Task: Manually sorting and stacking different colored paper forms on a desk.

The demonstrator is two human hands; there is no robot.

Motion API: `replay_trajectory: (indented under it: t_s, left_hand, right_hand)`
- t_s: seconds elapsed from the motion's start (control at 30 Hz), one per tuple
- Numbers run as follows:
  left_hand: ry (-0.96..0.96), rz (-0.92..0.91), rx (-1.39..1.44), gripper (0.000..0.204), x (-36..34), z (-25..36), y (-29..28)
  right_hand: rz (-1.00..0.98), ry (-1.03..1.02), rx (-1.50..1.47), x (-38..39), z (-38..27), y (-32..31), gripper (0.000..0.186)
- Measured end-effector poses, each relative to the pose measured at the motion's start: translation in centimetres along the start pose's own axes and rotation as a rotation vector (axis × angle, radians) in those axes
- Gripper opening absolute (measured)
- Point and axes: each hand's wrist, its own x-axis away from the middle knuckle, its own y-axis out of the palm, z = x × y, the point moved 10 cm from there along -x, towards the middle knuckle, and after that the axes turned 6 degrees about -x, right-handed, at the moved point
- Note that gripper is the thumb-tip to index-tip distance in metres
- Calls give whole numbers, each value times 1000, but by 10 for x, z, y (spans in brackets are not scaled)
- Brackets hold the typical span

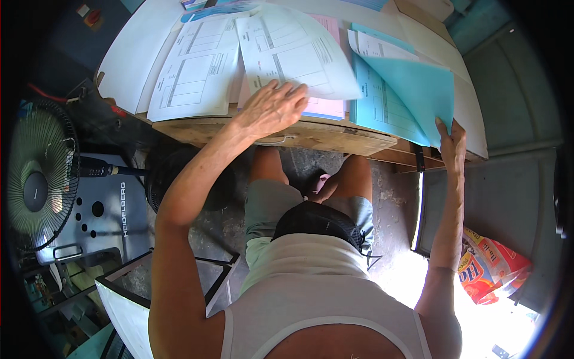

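My left hand (272, 110) is closed over the lower left corner of a white printed form (293, 51), its thumb hidden. That form curves up off the table, its right side raised above pink sheets (326, 109). To its left lies another stack of white forms (200, 72). My right hand (452, 140) pinches the lower right corner of a blue-green sheet (418, 81) between thumb and fingers. The sheet is folded back over a stack of blue-green printed forms (385, 107), and a white form (379, 45) shows behind it.
The papers rest on a wooden table (335, 136) with a pale top. At left stand a fan (39, 179) and a grey metal panel (107, 209). A black-edged white frame (122, 299) is near my left elbow. A red and orange plastic bag (493, 266) lies at right.
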Motion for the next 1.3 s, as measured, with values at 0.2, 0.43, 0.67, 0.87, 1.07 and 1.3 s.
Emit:
replay_trajectory:
  t_s: [0.2,0.43,0.67,0.87,1.07,1.3]
  left_hand:
    - [-125,36,101,39,30,-21,-4]
    - [-97,258,70,16,56,-1,-13]
    - [-261,266,45,11,62,-13,-36]
    - [-352,622,-157,12,40,-10,-112]
    - [-92,520,164,44,-48,92,-78]
    - [-106,295,89,47,-93,119,-11]
  right_hand:
    - [154,-53,-50,-45,-30,5,28]
    - [-25,-495,284,-58,-173,115,32]
    - [-542,-650,284,21,-225,216,26]
    - [-415,-676,363,19,-216,205,24]
    - [-151,-1166,507,-9,-252,135,27]
    - [-112,-1008,521,-36,-150,68,39]
